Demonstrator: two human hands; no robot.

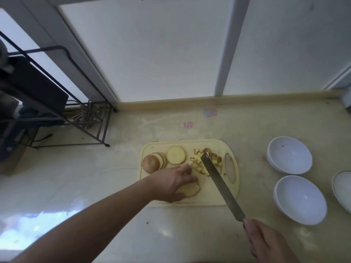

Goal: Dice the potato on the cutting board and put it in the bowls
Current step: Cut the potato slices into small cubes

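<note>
On board (190, 200), left hand (171, 184) pinching slice (190, 190)

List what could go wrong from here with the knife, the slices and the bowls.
1. The left hand holds a potato slice close to the knife gripped by the right hand; a cut there could catch fingers.
2. Diced pieces lie beside the board's handle hole and could scatter off the cutting board.
3. The bowls sit apart from the board, so pieces may drop on the way.

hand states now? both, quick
Left hand: fingers curled onto a potato slice on the board, holding it.
Right hand: gripping the knife, blade over the board.
</note>
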